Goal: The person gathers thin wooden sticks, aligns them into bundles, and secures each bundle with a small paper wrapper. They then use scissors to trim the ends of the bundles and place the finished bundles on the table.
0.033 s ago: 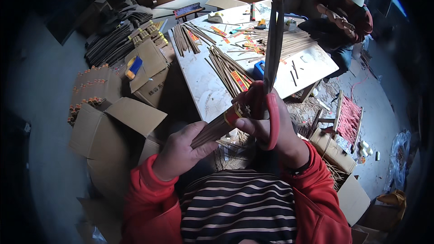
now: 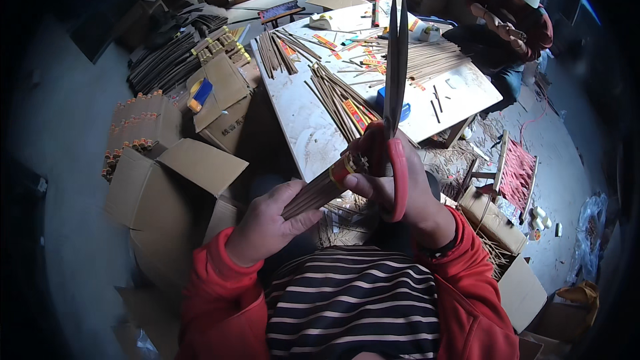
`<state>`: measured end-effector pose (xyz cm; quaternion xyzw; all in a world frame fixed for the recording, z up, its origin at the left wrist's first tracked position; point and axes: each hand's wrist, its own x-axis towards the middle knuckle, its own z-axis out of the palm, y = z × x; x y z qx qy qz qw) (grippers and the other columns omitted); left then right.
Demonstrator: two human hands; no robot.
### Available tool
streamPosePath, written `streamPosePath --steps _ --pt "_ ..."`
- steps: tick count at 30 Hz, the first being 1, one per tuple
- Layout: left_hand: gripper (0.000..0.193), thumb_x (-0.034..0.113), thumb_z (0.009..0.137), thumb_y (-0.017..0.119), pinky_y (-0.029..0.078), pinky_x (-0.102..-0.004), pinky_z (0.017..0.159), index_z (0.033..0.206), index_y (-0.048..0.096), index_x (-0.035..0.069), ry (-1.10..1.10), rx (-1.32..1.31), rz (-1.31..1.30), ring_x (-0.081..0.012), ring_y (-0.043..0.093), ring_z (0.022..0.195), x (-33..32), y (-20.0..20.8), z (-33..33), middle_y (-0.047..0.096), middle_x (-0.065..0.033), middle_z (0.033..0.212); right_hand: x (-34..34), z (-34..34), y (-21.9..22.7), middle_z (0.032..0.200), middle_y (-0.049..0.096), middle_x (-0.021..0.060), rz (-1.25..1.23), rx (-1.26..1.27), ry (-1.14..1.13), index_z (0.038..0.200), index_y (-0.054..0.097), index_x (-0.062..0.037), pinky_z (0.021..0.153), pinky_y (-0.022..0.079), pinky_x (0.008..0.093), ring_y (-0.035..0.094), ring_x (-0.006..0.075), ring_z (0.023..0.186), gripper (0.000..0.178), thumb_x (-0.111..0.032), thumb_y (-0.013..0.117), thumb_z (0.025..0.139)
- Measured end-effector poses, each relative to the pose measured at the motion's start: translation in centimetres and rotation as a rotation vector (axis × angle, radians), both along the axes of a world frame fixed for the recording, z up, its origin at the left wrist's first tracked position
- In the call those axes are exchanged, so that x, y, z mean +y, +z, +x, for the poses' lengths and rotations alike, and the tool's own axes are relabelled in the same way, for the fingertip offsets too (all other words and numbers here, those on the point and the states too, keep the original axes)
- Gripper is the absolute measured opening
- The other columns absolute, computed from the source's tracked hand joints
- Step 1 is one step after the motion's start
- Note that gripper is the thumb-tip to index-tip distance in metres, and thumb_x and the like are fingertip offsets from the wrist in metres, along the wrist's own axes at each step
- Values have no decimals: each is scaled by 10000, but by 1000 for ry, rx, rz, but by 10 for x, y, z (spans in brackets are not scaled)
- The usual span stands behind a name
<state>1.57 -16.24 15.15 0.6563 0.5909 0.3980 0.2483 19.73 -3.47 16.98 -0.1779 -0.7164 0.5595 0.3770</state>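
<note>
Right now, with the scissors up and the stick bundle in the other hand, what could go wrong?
The right hand holds the red-handled scissors with the long blades pointing up and away; a slip could swing them toward the left hand. The left hand grips only the near end of the stick bundle, so sticks might slide out. The white table is crowded with loose sticks, which could get knocked off.

The near part of the white table (image 2: 300, 127) is bare, so a hand can pass there. Farther on, bundles of sticks (image 2: 337, 97) and loose sticks (image 2: 427, 60) cover it. On the left, open cardboard boxes (image 2: 180, 180) block the floor beside the table.
</note>
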Motion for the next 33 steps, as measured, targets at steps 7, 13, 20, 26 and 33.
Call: streamPosePath --steps 7,13,20,26,33 --pt "634 371 853 571 425 -276 836 1289 288 9 -256 -587 -236 -154 531 966 -19 -13 16 529 -100 1075 -26 2 -22 824 530 34 -14 -2 44 933 473 -35 662 445 240 520 97 762 425 -193 775 679" --pt "609 335 888 513 424 -226 739 1325 256 -3 -339 -891 -308 -90 513 857 4 -9 22 541 -69 1017 -25 1 -28 814 541 35 -36 -67 116 965 462 -34 655 437 239 504 94 739 463 -210 778 677" --pt "584 408 827 574 454 -201 651 1188 442 -32 -105 -640 -273 -96 537 762 -4 -5 9 564 -74 908 -3 39 -54 813 448 59 -6 -230 158 991 435 -39 639 404 271 466 144 721 591 -413 759 667" --pt "523 376 830 588 447 -206 682 1137 477 -33 -81 -636 -195 -93 521 778 -2 -16 22 547 -81 933 -1 47 -71 903 467 148 327 -392 215 998 443 -12 733 427 363 493 297 832 634 -435 756 644" --pt "509 254 847 603 414 -214 790 1217 437 -54 -148 -571 -282 -92 499 884 -1 -29 15 544 -58 997 2 50 -81 1043 468 203 405 -343 246 1039 442 14 819 430 383 502 350 935 676 -461 735 657"
